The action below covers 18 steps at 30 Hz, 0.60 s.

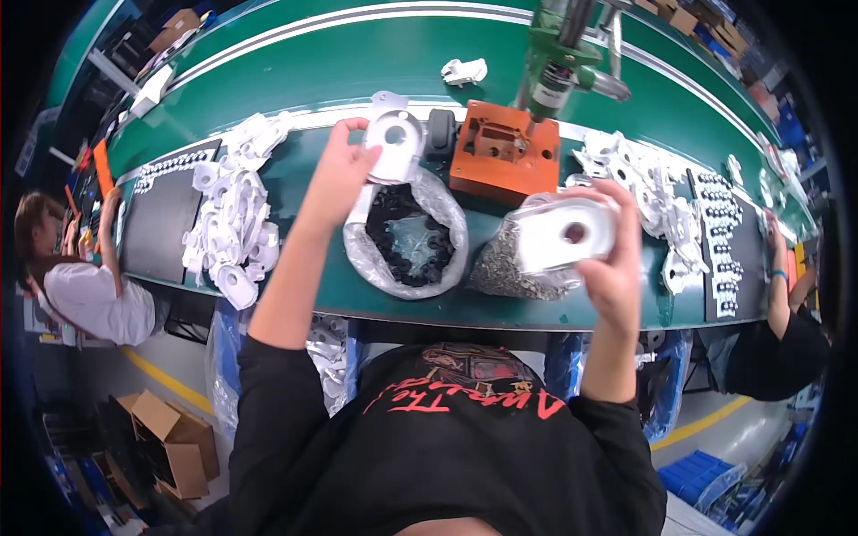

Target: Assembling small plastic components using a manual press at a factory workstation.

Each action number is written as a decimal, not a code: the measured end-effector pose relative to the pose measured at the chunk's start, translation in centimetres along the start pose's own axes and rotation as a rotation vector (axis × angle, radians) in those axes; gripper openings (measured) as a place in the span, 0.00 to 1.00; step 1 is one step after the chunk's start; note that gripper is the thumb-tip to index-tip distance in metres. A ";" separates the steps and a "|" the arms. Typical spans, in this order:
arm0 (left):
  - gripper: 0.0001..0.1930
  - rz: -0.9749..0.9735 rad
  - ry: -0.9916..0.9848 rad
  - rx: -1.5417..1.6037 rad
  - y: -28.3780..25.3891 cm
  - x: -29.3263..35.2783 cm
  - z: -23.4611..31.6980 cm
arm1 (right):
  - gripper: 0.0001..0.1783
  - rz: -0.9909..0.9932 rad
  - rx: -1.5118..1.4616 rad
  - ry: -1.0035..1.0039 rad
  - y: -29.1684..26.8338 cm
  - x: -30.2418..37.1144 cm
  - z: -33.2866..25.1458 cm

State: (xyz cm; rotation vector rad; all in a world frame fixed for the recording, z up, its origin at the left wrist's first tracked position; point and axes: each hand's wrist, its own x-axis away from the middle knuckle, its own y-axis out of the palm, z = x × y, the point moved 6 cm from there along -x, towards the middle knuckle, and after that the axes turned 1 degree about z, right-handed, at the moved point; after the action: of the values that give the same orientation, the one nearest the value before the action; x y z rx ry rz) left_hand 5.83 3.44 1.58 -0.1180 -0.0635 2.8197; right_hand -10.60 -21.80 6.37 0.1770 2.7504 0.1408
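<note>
My left hand (338, 170) pinches a white plastic housing (405, 163) with a round hole, raised over the far rim of a clear plastic bag (359, 259) that holds black ring-like parts (380, 228). In my right hand (613, 263) is another white plastic housing (543, 243), gripped by its right side and slightly blurred. It hangs above a bag of small metal pieces (505, 268), partly hiding it. An orange fixture block (478, 174) stands between and beyond my hands, under a green press (554, 67).
White housings are heaped at left (234, 223) and right (639, 179). Black trays (161, 232) with small parts lie outside both heaps. A lone white part (464, 72) rests on the green conveyor (357, 54). Other people sit at both sides. Cardboard boxes (174, 438) stand on the floor.
</note>
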 end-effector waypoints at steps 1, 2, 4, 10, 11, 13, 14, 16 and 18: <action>0.15 -0.025 0.038 0.133 2.5 1.5 1.2 | 0.42 -0.058 -0.028 -0.006 1.2 0.0 0.6; 0.18 -0.002 0.079 0.207 4.6 3.1 2.3 | 0.45 -0.060 0.014 0.012 2.0 -0.2 0.8; 0.22 -0.159 0.224 0.216 8.0 5.4 2.3 | 0.45 -0.043 0.273 0.050 3.0 -0.5 1.1; 0.20 -0.248 0.433 0.045 12.9 8.8 4.5 | 0.45 0.038 0.440 -0.033 2.0 0.3 0.8; 0.20 -0.261 0.434 0.052 13.1 8.8 4.3 | 0.45 0.030 0.494 -0.041 1.8 0.3 0.9; 0.21 -0.265 0.378 0.005 13.4 8.6 3.7 | 0.45 0.031 0.458 -0.049 1.3 0.5 0.9; 0.20 -0.267 0.424 -0.007 13.6 8.8 3.7 | 0.45 0.007 0.413 -0.017 1.3 0.6 1.1; 0.20 -0.279 0.425 0.009 13.7 8.6 3.5 | 0.44 -0.022 0.367 0.017 1.2 0.7 1.1; 0.20 -0.281 0.422 0.020 13.4 8.8 3.1 | 0.43 -0.072 0.433 0.114 1.3 0.7 1.0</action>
State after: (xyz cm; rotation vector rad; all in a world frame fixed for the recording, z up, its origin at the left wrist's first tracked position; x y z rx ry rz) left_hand -6.93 -6.60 3.28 -0.6411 0.0411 2.4584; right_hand -10.72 -20.33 5.39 0.1889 2.8588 -0.4813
